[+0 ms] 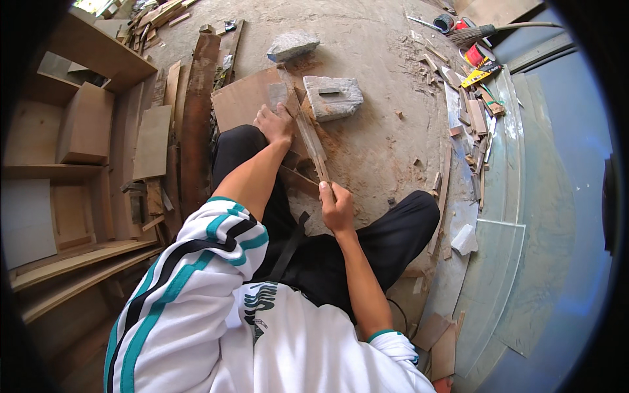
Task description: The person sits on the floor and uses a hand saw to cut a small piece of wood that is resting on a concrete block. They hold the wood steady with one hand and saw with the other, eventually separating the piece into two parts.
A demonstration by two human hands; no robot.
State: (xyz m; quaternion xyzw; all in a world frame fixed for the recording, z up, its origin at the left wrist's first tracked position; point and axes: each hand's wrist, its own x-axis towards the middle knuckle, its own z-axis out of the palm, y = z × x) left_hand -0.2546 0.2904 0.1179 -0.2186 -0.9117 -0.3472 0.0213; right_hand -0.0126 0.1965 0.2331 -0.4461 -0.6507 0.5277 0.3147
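Observation:
My left hand [276, 124] is bent over the edge of a flat brown wooden board [241, 98], pressing and gripping it by my left knee. A small grey rectangular piece [278, 93] lies on the board beyond my fingers. In my right hand [337, 208] is the near end of a long narrow wooden-handled saw [310, 134], closed in my fist. The saw slants away from me along the board's right edge; its teeth are too small to make out. Another piece of brown board [299, 182] shows between my legs, partly hidden.
Sawdust and two pale stone blocks [337, 98] [293, 46] lie ahead, the nearer one bearing a small dark bar [331, 91]. Wooden cabinets [88, 124] and planks [199, 124] crowd the left. On the right are wood scraps [477, 116], glass sheets [557, 216] and a broom [473, 35].

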